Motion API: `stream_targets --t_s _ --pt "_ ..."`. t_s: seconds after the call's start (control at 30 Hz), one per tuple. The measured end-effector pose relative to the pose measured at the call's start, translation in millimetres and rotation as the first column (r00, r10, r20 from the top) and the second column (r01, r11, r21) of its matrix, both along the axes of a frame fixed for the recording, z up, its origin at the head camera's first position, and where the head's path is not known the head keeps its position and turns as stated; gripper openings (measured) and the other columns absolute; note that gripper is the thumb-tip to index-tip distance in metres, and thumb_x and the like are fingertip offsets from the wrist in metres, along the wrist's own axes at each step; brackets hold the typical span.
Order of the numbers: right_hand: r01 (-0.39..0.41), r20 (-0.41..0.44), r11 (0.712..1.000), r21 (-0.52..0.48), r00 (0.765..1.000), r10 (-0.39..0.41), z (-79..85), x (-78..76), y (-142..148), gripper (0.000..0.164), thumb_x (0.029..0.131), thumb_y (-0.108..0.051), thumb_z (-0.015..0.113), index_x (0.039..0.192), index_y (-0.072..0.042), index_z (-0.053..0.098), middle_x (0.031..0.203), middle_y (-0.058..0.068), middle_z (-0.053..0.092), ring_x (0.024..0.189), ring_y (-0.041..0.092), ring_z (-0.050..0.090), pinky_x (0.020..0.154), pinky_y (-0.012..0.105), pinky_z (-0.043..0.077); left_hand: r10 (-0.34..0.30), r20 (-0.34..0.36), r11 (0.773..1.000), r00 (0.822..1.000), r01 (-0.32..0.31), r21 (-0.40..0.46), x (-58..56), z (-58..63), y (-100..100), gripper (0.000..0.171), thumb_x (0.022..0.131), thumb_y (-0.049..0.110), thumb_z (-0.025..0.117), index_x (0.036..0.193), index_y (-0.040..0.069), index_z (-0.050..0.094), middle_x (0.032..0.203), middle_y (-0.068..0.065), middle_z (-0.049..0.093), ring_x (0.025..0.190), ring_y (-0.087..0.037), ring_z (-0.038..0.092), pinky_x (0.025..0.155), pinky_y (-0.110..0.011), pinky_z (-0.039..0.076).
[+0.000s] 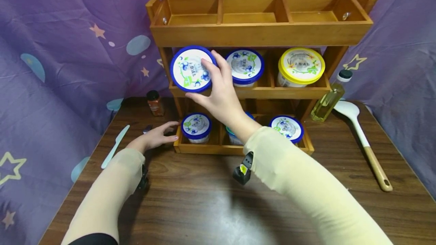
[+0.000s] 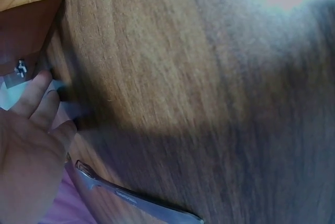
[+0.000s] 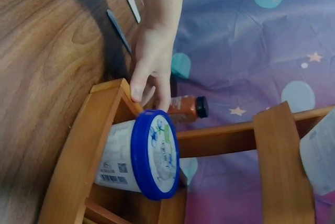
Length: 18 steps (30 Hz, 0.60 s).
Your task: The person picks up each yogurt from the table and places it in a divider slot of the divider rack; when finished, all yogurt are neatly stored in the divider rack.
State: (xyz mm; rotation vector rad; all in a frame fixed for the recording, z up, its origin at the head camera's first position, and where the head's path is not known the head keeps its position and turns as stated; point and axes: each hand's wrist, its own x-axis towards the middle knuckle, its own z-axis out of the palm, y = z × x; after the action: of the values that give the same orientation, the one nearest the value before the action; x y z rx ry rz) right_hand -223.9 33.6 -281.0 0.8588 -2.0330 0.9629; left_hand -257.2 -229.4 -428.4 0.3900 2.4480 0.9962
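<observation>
My right hand (image 1: 221, 90) grips a round white tub with a blue lid (image 1: 192, 69) by its rim, thumb below and fingers above. The tub is tilted, its blueberry-patterned lid facing me, at the left end of the rack's middle shelf. In the right wrist view, part of a white tub (image 3: 320, 153) shows at the right edge. My left hand (image 1: 154, 137) is at the lower left end of the wooden rack (image 1: 260, 35), fingertips right at its side panel. Beside it, another blue-lidded tub (image 1: 196, 127) stands in the bottom shelf's left compartment.
The middle shelf also holds a blue-lidded tub (image 1: 244, 67) and a yellow-lidded tub (image 1: 301, 67). A red spice jar (image 1: 155, 103), a pale knife (image 1: 116, 146) and a metal knife (image 2: 141, 200) lie or stand left. An oil bottle (image 1: 328, 99) and ladle (image 1: 366, 139) are right.
</observation>
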Motion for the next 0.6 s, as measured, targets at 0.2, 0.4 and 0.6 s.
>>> stream_targets --t_s 0.2,0.4,0.6 --pt "-0.032 -0.033 0.999 0.005 0.999 0.032 -3.4 0.1 -2.2 0.079 0.071 -0.023 0.084 0.131 0.005 0.042 0.143 0.025 0.025 0.136 0.027 0.023 0.108 0.026 0.023 -0.003 -0.008 1.0 1.0 0.002 -0.021 -0.1 0.6 0.2 0.069 0.092 0.039 0.058 0.148 0.014 0.025 0.144 -0.028 0.031 0.131 -0.043 0.03 0.101 -0.056 0.03" --pt "-0.142 -0.227 0.984 0.109 0.96 0.164 -5.2 -2.7 -2.0 0.074 0.07 -0.015 0.084 0.127 0.006 0.043 0.138 0.03 0.029 0.131 0.038 0.029 0.108 0.035 0.026 0.013 0.014 0.999 1.0 -0.012 -0.038 -0.4 0.9 0.7 0.073 0.091 0.044 0.058 0.148 0.015 0.024 0.145 -0.028 0.03 0.131 -0.044 0.029 0.101 -0.058 0.028" --pt "-0.102 -0.305 0.99 0.096 0.944 0.127 -6.0 -11.9 0.0 0.073 0.071 -0.016 0.084 0.127 0.005 0.043 0.137 0.031 0.03 0.131 0.038 0.029 0.108 0.038 0.026 0.016 0.019 0.999 1.0 -0.015 -0.033 -1.2 1.4 1.8 0.073 0.091 0.044 0.058 0.148 0.015 0.024 0.146 -0.026 0.029 0.132 -0.043 0.028 0.101 -0.057 0.029"
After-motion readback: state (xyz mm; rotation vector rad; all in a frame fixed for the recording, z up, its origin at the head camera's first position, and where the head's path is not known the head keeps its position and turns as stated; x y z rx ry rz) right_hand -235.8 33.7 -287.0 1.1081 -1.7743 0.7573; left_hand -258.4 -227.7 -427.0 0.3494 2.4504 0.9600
